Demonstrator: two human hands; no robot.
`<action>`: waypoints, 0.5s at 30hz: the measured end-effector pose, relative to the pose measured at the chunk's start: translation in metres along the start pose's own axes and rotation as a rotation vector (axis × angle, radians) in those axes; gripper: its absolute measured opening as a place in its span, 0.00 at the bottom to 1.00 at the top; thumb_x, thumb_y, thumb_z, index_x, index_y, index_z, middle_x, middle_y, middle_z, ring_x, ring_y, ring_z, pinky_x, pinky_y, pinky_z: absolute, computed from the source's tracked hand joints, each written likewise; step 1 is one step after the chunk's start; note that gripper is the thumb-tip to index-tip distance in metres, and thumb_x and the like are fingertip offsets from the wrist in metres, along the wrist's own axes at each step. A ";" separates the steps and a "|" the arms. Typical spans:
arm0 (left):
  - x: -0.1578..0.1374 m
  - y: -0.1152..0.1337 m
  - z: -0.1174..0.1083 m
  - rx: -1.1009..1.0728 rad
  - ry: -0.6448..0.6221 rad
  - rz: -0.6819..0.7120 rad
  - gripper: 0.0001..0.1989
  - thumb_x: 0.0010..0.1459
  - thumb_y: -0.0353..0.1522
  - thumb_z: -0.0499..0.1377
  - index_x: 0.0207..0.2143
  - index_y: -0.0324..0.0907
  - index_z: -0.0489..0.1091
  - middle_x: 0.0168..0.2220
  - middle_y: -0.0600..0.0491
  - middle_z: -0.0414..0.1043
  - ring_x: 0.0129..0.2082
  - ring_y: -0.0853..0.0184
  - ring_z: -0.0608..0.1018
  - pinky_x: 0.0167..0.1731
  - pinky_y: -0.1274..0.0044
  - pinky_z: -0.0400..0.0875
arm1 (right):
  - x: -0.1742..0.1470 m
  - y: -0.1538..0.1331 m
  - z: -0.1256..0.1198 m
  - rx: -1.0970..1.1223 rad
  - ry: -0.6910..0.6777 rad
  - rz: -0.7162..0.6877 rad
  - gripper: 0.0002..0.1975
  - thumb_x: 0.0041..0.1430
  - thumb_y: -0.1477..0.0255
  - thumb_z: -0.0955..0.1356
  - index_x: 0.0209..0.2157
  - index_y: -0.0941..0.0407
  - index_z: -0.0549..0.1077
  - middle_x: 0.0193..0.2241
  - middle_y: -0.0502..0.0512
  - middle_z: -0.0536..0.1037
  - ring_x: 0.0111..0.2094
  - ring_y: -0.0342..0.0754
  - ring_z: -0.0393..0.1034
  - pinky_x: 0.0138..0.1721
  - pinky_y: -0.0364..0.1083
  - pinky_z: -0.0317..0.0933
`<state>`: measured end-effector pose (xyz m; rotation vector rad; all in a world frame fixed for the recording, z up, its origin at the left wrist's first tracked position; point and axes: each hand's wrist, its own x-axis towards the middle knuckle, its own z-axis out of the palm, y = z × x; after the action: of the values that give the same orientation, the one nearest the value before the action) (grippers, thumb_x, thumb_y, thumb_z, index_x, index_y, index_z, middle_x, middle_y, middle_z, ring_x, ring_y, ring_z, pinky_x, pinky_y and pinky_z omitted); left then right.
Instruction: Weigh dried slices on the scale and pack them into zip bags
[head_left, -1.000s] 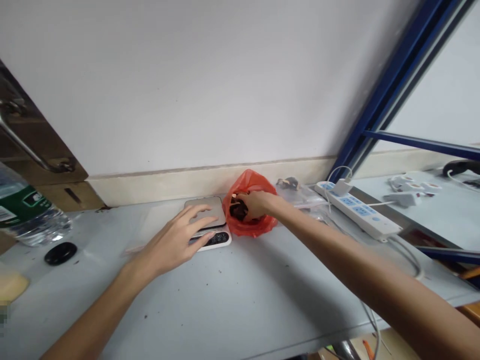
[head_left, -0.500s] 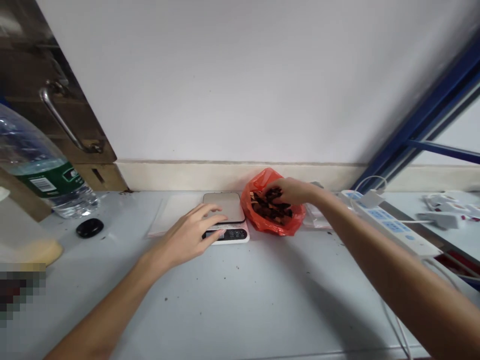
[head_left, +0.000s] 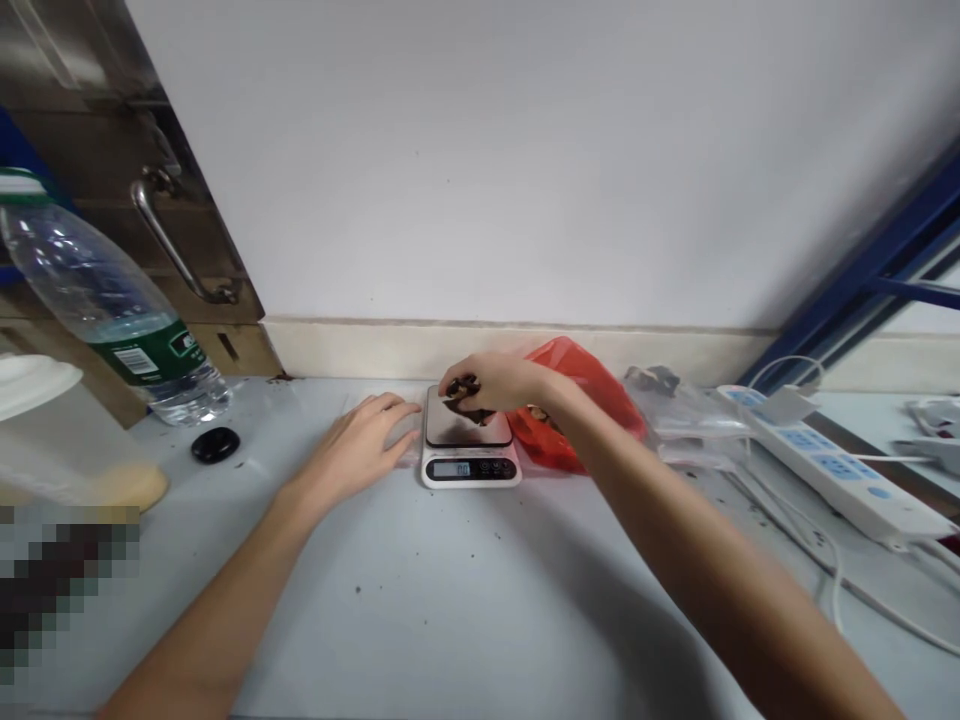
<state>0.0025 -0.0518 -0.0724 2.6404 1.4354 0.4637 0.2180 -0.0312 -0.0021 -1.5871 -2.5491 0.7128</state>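
My right hand [head_left: 499, 385] is closed on a clump of dark brown dried pieces [head_left: 469, 402], held just over the metal plate of a white digital kitchen scale [head_left: 510, 472]. The scale's display seems to read zero. Behind my right forearm stands a red plastic bag [head_left: 592, 390], partly hidden, with more of the brown pieces inside. My left hand [head_left: 367, 440] rests at the scale's left side with fingers apart, holding nothing. Clear plastic lies flat beneath that hand.
At the left are a large water bottle [head_left: 142, 330], a whitish plastic jug [head_left: 67, 440] and a black round lid [head_left: 215, 445]. Clear plastic bags [head_left: 690, 420] and a white power strip [head_left: 840, 460] with cables lie at the right. A wall [head_left: 480, 180] rises behind.
My right hand has come out of the red bag and moved left over the scale, carrying brown pieces. My left hand has drawn back left, off the scale, uncovering its display.
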 end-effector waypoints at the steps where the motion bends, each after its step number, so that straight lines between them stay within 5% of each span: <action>1: 0.000 0.000 -0.001 -0.001 -0.011 -0.010 0.23 0.66 0.42 0.48 0.54 0.42 0.73 0.52 0.45 0.76 0.52 0.53 0.76 0.50 0.64 0.73 | 0.006 -0.001 0.004 -0.054 -0.012 0.023 0.20 0.57 0.81 0.67 0.50 0.53 0.78 0.43 0.54 0.84 0.37 0.47 0.78 0.34 0.40 0.66; 6: -0.002 -0.001 -0.004 -0.003 -0.037 -0.040 0.23 0.65 0.41 0.48 0.53 0.40 0.74 0.50 0.43 0.76 0.52 0.52 0.77 0.52 0.62 0.72 | 0.014 0.003 0.010 -0.156 0.005 0.103 0.20 0.60 0.77 0.67 0.54 0.53 0.77 0.50 0.57 0.82 0.47 0.51 0.77 0.40 0.41 0.66; 15: 0.000 0.001 -0.004 -0.030 -0.006 -0.035 0.23 0.65 0.42 0.47 0.51 0.40 0.75 0.50 0.43 0.77 0.51 0.53 0.78 0.52 0.64 0.72 | 0.007 0.015 0.006 -0.065 0.056 0.138 0.19 0.68 0.76 0.61 0.55 0.56 0.75 0.53 0.59 0.80 0.47 0.52 0.76 0.43 0.42 0.66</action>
<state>0.0016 -0.0527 -0.0684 2.5869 1.4587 0.4690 0.2260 -0.0216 -0.0150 -1.7903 -2.4669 0.5934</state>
